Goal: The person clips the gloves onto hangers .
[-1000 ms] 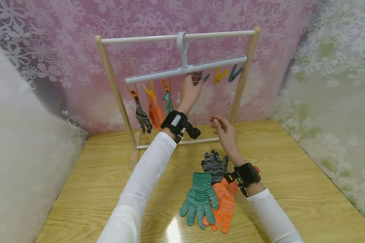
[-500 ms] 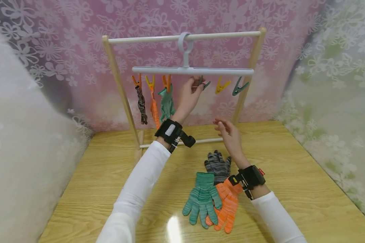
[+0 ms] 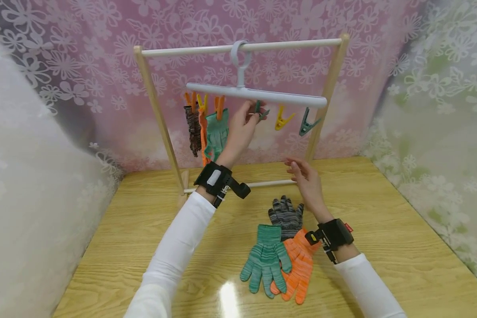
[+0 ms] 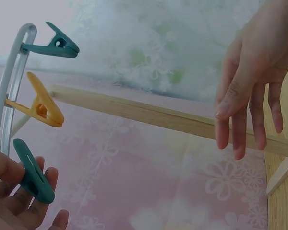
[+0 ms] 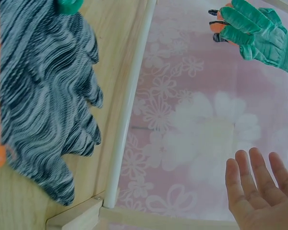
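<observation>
My left hand pinches a dark green clothespin below the middle of the white hanger, thumb on one side and fingers behind. Two more clothespins, one yellow and one dark green, hang bare to its right. On the hanger's left half, clothespins hold a grey striped glove, an orange glove partly hidden, and a green glove. My right hand hovers in front of the rack, fingers loosely extended and holding nothing.
The hanger hooks over the white top rod of a wooden rack. On the table lie a green glove, an orange glove and a grey striped glove, overlapping. Flowered cloth walls stand around.
The hanger has swung and tipped: its left end rose and its right end dropped. My left hand moved slightly down with the clothespin. My right hand drifted a little right and down.
</observation>
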`<state>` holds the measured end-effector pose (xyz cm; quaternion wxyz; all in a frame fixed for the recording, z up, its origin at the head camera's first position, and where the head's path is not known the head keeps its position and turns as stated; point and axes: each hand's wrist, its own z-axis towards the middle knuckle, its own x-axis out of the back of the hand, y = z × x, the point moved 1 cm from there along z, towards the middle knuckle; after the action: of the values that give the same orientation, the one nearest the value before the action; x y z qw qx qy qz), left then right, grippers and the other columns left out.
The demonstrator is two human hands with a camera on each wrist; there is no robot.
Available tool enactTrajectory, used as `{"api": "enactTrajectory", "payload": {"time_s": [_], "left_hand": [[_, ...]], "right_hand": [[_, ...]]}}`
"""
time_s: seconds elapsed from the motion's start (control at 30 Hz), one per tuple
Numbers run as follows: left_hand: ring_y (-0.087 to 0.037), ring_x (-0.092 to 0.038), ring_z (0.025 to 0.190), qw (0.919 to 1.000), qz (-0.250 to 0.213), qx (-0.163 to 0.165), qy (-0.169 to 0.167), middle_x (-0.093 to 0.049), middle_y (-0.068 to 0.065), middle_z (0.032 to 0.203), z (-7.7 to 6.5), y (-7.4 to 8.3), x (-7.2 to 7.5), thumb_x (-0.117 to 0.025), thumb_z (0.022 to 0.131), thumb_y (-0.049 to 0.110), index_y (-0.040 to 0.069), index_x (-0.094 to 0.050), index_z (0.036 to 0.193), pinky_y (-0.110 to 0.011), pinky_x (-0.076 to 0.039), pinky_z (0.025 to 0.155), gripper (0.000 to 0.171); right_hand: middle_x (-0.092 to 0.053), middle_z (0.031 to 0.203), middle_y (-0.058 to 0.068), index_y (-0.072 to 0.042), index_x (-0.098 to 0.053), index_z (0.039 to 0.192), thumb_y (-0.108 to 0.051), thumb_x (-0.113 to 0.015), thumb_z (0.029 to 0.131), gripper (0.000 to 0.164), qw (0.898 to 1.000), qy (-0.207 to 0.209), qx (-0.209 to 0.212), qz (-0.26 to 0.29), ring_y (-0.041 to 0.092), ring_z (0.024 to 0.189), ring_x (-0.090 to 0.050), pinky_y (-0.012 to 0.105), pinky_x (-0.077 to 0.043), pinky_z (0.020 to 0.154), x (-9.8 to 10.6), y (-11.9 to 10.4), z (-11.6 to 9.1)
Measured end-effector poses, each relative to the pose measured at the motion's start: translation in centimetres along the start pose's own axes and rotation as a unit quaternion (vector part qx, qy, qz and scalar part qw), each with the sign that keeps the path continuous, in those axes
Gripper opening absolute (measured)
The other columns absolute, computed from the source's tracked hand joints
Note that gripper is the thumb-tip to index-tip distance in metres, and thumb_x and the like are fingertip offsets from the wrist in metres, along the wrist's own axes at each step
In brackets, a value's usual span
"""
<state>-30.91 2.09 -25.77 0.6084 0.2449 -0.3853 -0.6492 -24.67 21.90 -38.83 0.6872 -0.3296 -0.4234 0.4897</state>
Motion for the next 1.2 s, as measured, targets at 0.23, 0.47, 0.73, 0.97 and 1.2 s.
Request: {"api": "enactTrajectory", "payload": {"time_s": [0.23, 0.47, 0.73, 0.97, 1.2], "left_hand": [[-0.035, -0.065, 0.109, 0.9999, -0.006, -0.006, 0.013, -0.062, -0.023, 0.115, -0.7, 0.1, 1.2, -0.041, 0.107, -0.001, -0.007, -0.058, 0.128, -0.035, -0.053, 0.099, 0.027], [-0.033, -0.064, 0.109, 1.0000, -0.005, 0.001, 0.008, -0.061, -0.019, 0.114, -1.4, 0.4, 1.6, -0.040, 0.109, 0.006, -0.002, -0.058, 0.129, -0.039, -0.051, 0.100, 0.028], [-0.026, -0.064, 0.104, 0.9996, 0.004, -0.027, -0.011, -0.061, -0.016, 0.117, -1.8, 0.7, 1.7, -0.057, 0.104, 0.012, -0.002, -0.054, 0.133, -0.028, -0.052, 0.091, 0.032], [-0.021, -0.068, 0.093, 0.9990, 0.022, -0.035, 0.016, -0.066, -0.015, 0.106, -1.8, 0.9, 1.6, -0.060, 0.104, 0.018, 0.003, -0.060, 0.122, -0.026, -0.051, 0.085, 0.024], [-0.016, -0.072, 0.089, 0.9965, 0.059, -0.040, 0.043, -0.072, -0.011, 0.105, -1.8, 1.0, 1.8, -0.068, 0.100, 0.021, 0.004, -0.067, 0.121, -0.025, -0.053, 0.077, 0.026]], "right_hand": [[-0.062, 0.132, 0.027, 0.003, -0.057, 0.139, -0.013, -0.046, 0.110, 0.035, 0.999, -0.012, 0.004, -0.035, 0.046, 0.113, -0.061, 0.008, -0.048, 0.077, 0.1, 0.7, -0.6], [-0.068, 0.125, 0.021, -0.003, -0.062, 0.136, -0.019, -0.054, 0.107, 0.034, 0.993, -0.045, 0.012, -0.109, 0.039, 0.107, -0.066, 0.037, -0.060, 0.083, 0.2, 3.1, -1.2], [-0.071, 0.109, 0.014, -0.006, -0.068, 0.126, -0.013, -0.067, 0.099, 0.027, 0.969, -0.129, 0.038, -0.209, 0.031, 0.094, -0.069, 0.045, -0.059, 0.078, -1.1, 3.2, -3.4], [-0.071, 0.098, 0.005, -0.006, -0.072, 0.116, -0.010, -0.076, 0.092, 0.025, 0.939, -0.184, 0.077, -0.282, 0.019, 0.081, -0.066, 0.033, -0.055, 0.068, -1.8, 3.4, -5.3], [-0.069, 0.091, 0.000, -0.010, -0.073, 0.107, -0.019, -0.079, 0.090, 0.021, 0.912, -0.236, 0.052, -0.331, 0.012, 0.073, -0.062, 0.028, -0.052, 0.064, -2.1, 3.6, -7.0]]}}
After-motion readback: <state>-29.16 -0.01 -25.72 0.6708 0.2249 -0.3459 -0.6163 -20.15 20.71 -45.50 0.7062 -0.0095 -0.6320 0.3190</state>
